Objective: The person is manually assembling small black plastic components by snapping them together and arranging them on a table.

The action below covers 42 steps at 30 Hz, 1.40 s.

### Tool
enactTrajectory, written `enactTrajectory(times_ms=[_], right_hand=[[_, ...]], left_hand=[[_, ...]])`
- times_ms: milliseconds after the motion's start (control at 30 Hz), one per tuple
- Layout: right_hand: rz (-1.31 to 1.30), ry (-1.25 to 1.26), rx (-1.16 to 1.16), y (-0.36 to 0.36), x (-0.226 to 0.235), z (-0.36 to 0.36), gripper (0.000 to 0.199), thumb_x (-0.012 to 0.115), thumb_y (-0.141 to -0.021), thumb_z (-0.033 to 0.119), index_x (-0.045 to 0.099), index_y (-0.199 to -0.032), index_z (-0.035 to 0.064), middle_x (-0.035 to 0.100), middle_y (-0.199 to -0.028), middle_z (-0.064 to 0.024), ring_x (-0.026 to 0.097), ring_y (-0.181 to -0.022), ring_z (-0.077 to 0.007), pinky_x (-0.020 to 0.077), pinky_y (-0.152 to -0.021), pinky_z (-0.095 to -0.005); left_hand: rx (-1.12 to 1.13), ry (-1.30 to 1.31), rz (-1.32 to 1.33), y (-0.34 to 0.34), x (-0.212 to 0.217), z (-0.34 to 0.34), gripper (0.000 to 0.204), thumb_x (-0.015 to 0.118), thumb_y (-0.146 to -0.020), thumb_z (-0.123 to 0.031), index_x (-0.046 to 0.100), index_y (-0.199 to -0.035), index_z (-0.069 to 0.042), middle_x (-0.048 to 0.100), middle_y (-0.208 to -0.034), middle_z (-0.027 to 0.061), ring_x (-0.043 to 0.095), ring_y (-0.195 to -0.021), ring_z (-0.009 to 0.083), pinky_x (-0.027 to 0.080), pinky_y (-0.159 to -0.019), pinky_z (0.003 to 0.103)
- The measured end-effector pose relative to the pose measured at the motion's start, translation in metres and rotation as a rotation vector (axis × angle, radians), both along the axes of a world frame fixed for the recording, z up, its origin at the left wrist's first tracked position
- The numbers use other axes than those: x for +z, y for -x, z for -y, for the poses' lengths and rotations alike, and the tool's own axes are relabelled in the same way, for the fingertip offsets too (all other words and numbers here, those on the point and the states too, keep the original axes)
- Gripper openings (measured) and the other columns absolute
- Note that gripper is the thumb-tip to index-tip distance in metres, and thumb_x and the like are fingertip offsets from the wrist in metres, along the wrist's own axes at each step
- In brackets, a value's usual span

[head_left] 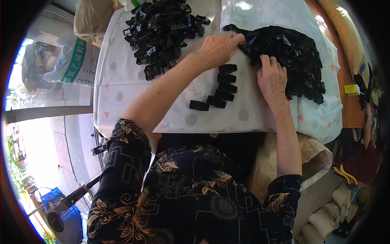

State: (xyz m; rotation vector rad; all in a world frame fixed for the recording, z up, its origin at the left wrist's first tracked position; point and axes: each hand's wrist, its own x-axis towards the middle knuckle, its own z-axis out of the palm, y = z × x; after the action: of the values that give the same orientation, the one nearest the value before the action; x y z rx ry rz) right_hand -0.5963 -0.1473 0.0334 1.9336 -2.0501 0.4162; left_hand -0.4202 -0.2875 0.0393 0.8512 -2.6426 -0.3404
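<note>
While the left hand (219, 49) and right hand (273, 80), fingers bent, met the right-hand black pile (302, 57), I could not tell whether either grip held anything.

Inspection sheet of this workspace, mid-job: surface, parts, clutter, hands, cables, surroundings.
Surface: table under a white patterned cloth.
Parts: black pieces in a left pile, a right pile and a curved row between.
Clutter: white sheeting behind the right pile; yellow box far right.
Hands: left hand and right hand at the right pile's left side; grips unclear.
Cables: nothing seen.
Surroundings: white-and-green sack left; beige bags lower right.
</note>
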Motion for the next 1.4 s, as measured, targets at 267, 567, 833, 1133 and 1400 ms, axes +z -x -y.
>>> enactTrajectory(times_ms=[267, 567, 833, 1133, 1400], right_hand=[[0.750, 0.063, 0.145, 0.006, 0.012, -0.010, 0.021, 0.061, -0.092, -0.002, 0.066, -0.112, 0.0031, 0.065, -0.099, -0.0091, 0.063, -0.078, -0.0188, 0.0500, -0.072, -0.0282], [0.689, 0.004, 0.222, 0.005, 0.011, -0.014, 0.029, 0.054, -0.092, -0.007, 0.066, -0.117, 0.0030, 0.064, -0.111, -0.0096, 0.064, -0.087, -0.0209, 0.0511, -0.076, -0.0288], [0.495, -0.146, 0.376, 0.002, 0.023, -0.016, 0.036, 0.062, -0.085, -0.008, 0.064, -0.119, 0.0047, 0.057, -0.127, -0.0102, 0.065, -0.095, -0.0288, 0.0534, -0.081, -0.0358], [0.372, -0.016, 0.349, 0.001, 0.011, -0.014, 0.026, 0.071, -0.085, -0.002, 0.067, -0.111, 0.0028, 0.063, -0.106, -0.0096, 0.065, -0.089, -0.0260, 0.0537, -0.078, -0.0334], [0.633, 0.013, 0.359, -0.034, 0.029, 0.037, 0.027, 0.068, -0.089, -0.003, 0.068, -0.116, 0.0021, 0.064, -0.105, -0.0084, 0.062, -0.088, -0.0190, 0.0519, -0.076, -0.0289]], left_hand=[[-0.018, 0.417, 0.375, -0.065, 0.018, 0.065, 0.035, 0.062, -0.083, -0.002, 0.066, -0.115, -0.017, 0.063, -0.116, 0.0064, 0.060, -0.115, 0.0247, 0.042, -0.093, 0.045], [-0.073, 0.135, 0.212, -0.028, 0.019, 0.034, 0.021, 0.062, -0.088, -0.008, 0.063, -0.108, -0.013, 0.070, -0.095, 0.0115, 0.069, -0.092, 0.0341, 0.053, -0.079, 0.047], [-0.019, -0.111, -0.046, -0.029, 0.006, 0.010, 0.030, 0.067, -0.092, -0.032, 0.062, -0.114, -0.014, 0.069, -0.112, 0.0123, 0.067, -0.104, 0.0329, 0.051, -0.087, 0.046], [0.068, -0.138, -0.206, -0.042, -0.017, -0.010, 0.035, 0.073, -0.084, -0.025, 0.064, -0.115, -0.011, 0.060, -0.108, 0.0074, 0.063, -0.102, 0.0256, 0.050, -0.090, 0.040], [0.020, -0.176, -0.281, -0.054, -0.020, -0.006, 0.037, 0.073, -0.082, -0.022, 0.061, -0.114, -0.007, 0.059, -0.108, 0.0106, 0.063, -0.100, 0.0316, 0.052, -0.087, 0.043]])
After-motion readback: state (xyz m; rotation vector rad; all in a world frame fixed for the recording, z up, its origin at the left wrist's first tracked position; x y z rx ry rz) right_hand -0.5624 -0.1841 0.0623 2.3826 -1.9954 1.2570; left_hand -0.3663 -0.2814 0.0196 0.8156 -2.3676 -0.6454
